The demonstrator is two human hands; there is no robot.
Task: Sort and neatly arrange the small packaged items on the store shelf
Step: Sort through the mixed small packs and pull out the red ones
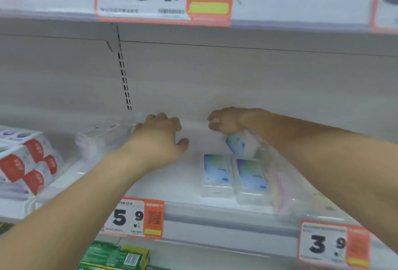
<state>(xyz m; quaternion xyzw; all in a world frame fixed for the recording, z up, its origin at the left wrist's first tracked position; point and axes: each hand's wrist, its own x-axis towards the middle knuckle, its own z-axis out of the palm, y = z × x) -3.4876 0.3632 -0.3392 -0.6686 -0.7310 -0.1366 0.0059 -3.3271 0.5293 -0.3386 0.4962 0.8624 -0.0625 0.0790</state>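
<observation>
My right hand [228, 121] reaches deep into the white shelf [185, 185] and is closed on a small blue-and-white packet [242, 144], held tilted above the shelf floor. Just in front of it, two matching flat packets [217, 174] [252, 180] lie side by side. My left hand [159, 138] is further left, its fingers curled over the right end of a blurred clear packet [101, 136] and its thumb sticking out to the right.
White packs with red labels [28, 162] are stacked at the left. A clear pack with pastel stripes [282, 185] lies under my right forearm. Price tags 5.9 [133, 218] and 3.9 [333, 244] hang on the shelf edge. Green boxes [114, 256] sit on the shelf below.
</observation>
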